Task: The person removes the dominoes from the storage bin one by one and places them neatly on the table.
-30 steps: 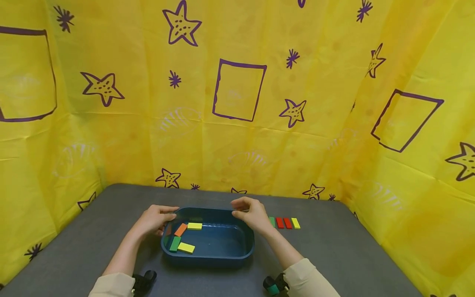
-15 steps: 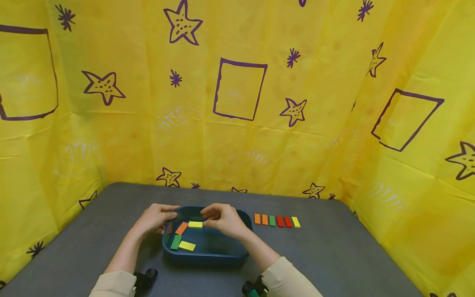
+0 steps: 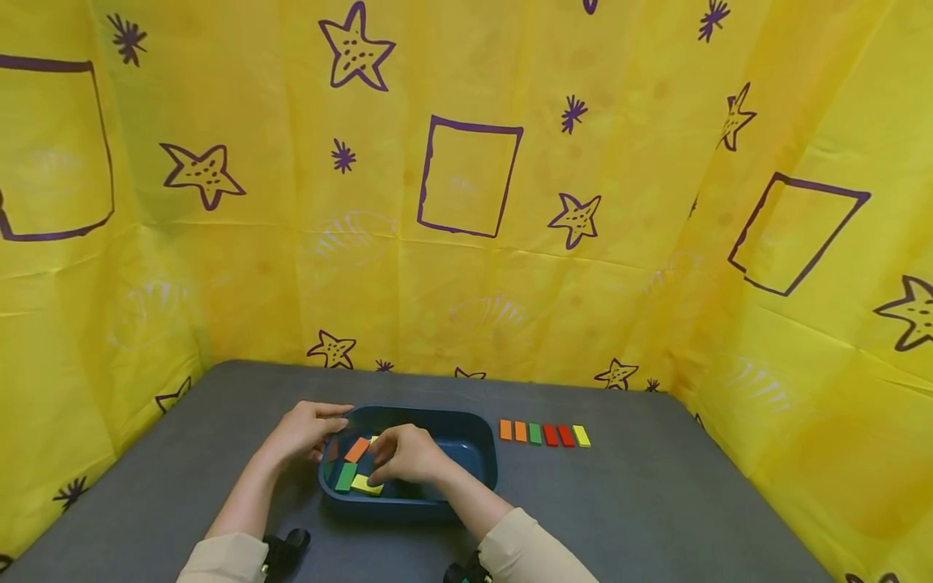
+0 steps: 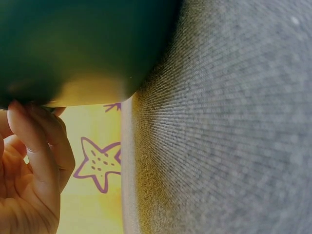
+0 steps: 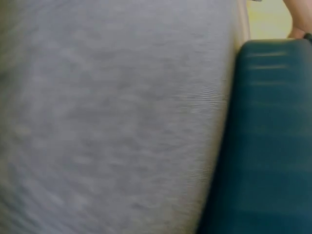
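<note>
The left hand [image 3: 302, 429] gripped the left end of a dark-teal tray [image 3: 397, 510]. Inside, the right hand [image 3: 408, 455], thumb and fingers apart, was at the nearer yellow tile [image 3: 363, 486], beside a green tile [image 3: 346, 478]. A six-tile row [image 3: 535, 434] lay on the surface [image 3: 619, 502].

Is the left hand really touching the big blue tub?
Touching. The left wrist view shows it: the left hand has its fingertips right up against the blue tub, with no gap between.
</note>
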Tool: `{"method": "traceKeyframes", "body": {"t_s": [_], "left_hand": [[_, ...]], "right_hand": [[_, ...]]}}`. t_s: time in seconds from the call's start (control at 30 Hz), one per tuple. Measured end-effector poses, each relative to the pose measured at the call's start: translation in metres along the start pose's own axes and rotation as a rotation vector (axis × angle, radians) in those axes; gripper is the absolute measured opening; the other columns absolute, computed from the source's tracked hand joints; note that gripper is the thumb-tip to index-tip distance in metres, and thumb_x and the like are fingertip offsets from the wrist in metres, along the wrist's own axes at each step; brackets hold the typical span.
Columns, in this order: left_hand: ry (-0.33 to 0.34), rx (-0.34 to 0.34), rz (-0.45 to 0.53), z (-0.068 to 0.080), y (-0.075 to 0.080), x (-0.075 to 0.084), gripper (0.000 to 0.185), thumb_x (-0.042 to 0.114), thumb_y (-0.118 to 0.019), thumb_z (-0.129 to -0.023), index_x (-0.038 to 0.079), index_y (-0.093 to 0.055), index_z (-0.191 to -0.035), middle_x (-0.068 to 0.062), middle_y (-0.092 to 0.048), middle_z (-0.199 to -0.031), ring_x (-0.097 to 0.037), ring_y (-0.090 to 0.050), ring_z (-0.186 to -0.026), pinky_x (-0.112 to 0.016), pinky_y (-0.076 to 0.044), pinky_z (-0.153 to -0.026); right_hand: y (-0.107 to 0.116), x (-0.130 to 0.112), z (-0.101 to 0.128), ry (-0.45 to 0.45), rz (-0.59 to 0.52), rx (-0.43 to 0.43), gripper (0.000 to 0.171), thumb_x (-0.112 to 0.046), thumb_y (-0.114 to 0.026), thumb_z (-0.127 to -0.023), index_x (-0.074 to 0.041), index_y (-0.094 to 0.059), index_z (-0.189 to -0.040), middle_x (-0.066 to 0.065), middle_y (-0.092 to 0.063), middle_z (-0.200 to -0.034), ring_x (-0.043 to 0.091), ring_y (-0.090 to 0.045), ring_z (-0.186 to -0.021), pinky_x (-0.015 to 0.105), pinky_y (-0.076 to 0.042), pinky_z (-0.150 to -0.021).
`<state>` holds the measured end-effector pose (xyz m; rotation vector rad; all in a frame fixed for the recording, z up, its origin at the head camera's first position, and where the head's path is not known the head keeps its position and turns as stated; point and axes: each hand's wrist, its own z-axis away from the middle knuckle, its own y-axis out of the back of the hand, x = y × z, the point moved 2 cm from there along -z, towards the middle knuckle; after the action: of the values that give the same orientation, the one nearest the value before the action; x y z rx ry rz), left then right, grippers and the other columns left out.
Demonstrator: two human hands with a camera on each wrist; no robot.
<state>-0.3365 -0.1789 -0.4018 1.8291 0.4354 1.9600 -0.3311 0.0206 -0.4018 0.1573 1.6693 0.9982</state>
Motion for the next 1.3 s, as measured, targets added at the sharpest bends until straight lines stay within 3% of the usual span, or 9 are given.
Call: {"method": "traceKeyframes", "body": {"t_s": [0.23, 0.5, 0.87, 1.3], "left_hand": [[-0.008, -0.001, 0.017, -0.001, -0.001, 0.0, 0.044, 0.018, -0.058, -0.097, 0.005, -0.056, -0.139, 0.002, -0.039, -0.055, -0.012, -0.041, -0.047, -0.023, -0.044, -0.048], [0.002, -0.012, 0.006, 0.0, -0.002, -0.001, 0.044, 0.019, -0.058, -0.098, 0.005, -0.056, -0.14, 0.001, -0.042, -0.057, -0.012, -0.043, -0.047, -0.023, -0.046, -0.049], [0.015, -0.006, 0.0, 0.0, -0.001, -0.001, 0.045, 0.019, -0.057, -0.098, 0.005, -0.055, -0.14, 0.001, -0.041, -0.058, -0.013, -0.043, -0.049, -0.025, -0.046, -0.051], [0.027, -0.005, -0.003, -0.001, -0.001, -0.001, 0.045, 0.02, -0.057, -0.098, 0.005, -0.055, -0.14, 0.0, -0.043, -0.06, -0.014, -0.045, -0.05, -0.025, -0.047, -0.051]], "right_hand": [[-0.009, 0.002, 0.003, -0.008, 0.08, -0.063, 0.03, -0.006, -0.086, -0.071, -0.007, -0.074, -0.099, 0.004, -0.074, -0.089, 0.002, -0.063, -0.072, 0.017, -0.051, -0.066], [-0.013, 0.004, 0.004, -0.028, 0.098, -0.066, 0.026, 0.004, -0.082, -0.072, -0.005, -0.075, -0.096, 0.004, -0.073, -0.083, 0.005, -0.062, -0.069, 0.018, -0.052, -0.065], [-0.013, 0.001, 0.003, 0.005, 0.154, -0.08, 0.024, -0.004, -0.083, -0.074, -0.004, -0.075, -0.097, 0.004, -0.072, -0.083, 0.002, -0.057, -0.066, 0.016, -0.048, -0.064], [-0.011, 0.001, 0.003, 0.014, 0.149, -0.042, 0.022, -0.002, -0.082, -0.074, -0.003, -0.078, -0.096, 0.005, -0.075, -0.082, 0.001, -0.06, -0.064, 0.015, -0.049, -0.063]]}}
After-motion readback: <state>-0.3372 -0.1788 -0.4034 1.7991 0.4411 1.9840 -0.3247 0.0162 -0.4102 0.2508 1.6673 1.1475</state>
